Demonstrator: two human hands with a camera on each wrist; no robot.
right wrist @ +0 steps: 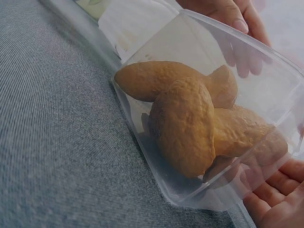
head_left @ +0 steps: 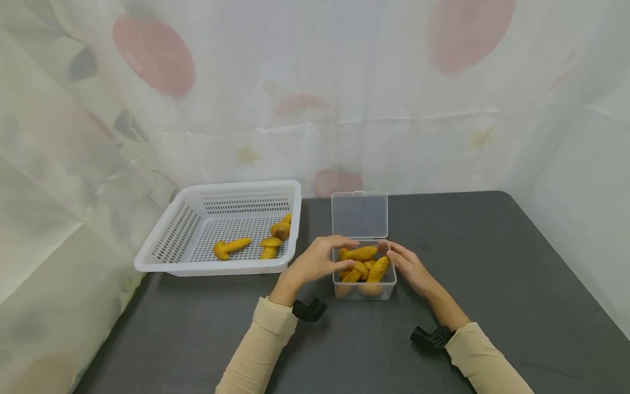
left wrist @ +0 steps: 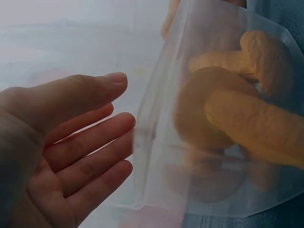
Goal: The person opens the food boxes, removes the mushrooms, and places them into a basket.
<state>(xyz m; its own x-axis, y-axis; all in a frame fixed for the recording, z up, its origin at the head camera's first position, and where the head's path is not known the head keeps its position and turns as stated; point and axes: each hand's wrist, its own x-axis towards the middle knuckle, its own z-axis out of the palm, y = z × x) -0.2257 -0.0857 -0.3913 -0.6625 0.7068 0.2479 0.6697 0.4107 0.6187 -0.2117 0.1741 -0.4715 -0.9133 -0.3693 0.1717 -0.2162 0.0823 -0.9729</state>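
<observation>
A clear plastic box [head_left: 365,290] with its lid [head_left: 360,215] flipped back stands on the dark table. Inside lie several yellow-brown mushrooms [head_left: 362,253], caps and stems crossing each other. My left hand [head_left: 323,259] is at the box's left side, thumb and fingers spread near the rim. In the left wrist view the left hand [left wrist: 80,147] holds nothing, its fingertips right at the clear wall. My right hand [head_left: 409,267] is at the right side, fingertips at the rim. The right wrist view shows the right hand [right wrist: 280,194] with loosely bent fingers beside the wall, partly seen through it.
A white perforated basket [head_left: 162,266] stands to the left, with several more mushrooms [head_left: 232,247] in its right half. Dark table surface [head_left: 472,262] extends to the right. Patterned curtains [head_left: 315,142] hang behind and on the left.
</observation>
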